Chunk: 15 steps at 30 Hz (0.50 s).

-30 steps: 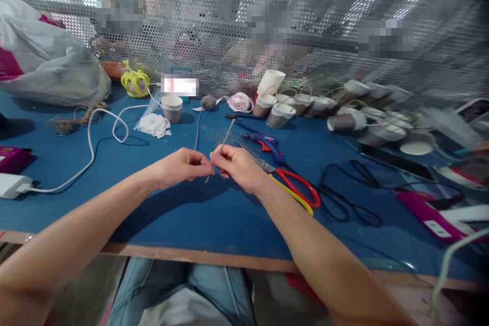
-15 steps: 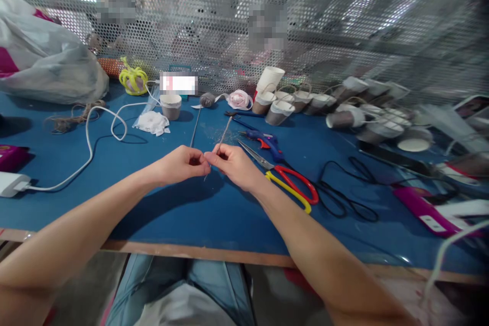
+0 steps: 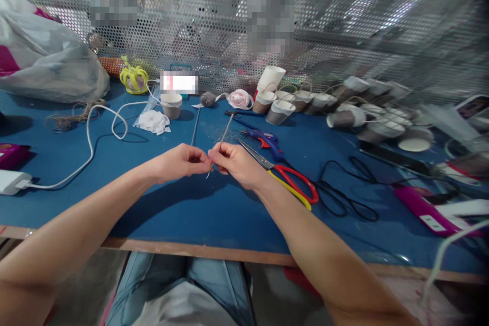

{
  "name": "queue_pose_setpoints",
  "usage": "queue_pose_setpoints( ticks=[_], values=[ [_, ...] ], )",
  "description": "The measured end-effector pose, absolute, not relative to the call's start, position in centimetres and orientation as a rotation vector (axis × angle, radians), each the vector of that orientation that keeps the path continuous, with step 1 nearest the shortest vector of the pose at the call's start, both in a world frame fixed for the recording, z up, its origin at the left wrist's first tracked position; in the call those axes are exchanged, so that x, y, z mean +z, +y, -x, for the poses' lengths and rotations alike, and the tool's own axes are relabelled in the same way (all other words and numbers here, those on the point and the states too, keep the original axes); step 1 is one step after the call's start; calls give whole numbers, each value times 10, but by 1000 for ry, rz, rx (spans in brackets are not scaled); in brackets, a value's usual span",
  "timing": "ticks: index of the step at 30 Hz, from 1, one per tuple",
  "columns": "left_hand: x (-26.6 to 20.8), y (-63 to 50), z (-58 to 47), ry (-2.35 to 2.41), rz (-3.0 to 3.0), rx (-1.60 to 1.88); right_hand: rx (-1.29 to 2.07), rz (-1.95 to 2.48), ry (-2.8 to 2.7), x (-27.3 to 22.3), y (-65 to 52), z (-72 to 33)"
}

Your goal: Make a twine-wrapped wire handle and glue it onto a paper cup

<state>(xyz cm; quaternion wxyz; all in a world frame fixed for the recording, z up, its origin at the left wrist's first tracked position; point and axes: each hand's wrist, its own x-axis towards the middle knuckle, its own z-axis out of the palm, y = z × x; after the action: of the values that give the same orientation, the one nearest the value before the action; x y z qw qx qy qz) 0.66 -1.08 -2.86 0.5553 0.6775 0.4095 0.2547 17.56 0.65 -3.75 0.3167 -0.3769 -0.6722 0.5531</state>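
Close together over the middle of the table, my left hand (image 3: 187,160) and my right hand (image 3: 233,163) are both closed in a pinch. A thin beige twine (image 3: 226,131) rises from my right fingers, and frayed ends hang below the fingertips. My left fingertips grip the lower end, partly hidden by the fingers. Behind my left hand, a grey strand (image 3: 196,125) runs toward a small ball of grey yarn (image 3: 208,99). Scissors (image 3: 273,165) with red and yellow handles lie by my right wrist, and a blue glue gun (image 3: 267,142) lies just beyond them.
Small wrapped cups (image 3: 280,112) with twine handles stand at the back right. On the left are a lone cup (image 3: 171,107), white lace (image 3: 153,122), loose twine (image 3: 74,118) and a white cable (image 3: 89,147). Pliers (image 3: 244,112) lie behind the glue gun. A black cord (image 3: 344,188) coils at right.
My fingertips have shifted slightly, with small gaps now between them and more of the frayed lower ends showing. Everything else on the table stays where it was.
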Motion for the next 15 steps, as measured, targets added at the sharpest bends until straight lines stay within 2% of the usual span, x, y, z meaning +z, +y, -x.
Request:
queue_pose_setpoints(
  ticks=[15],
  values=[
    [-26,-12,-8,1024,-1607,609,1188,1115,-1962,-31,3,-175]
  ],
)
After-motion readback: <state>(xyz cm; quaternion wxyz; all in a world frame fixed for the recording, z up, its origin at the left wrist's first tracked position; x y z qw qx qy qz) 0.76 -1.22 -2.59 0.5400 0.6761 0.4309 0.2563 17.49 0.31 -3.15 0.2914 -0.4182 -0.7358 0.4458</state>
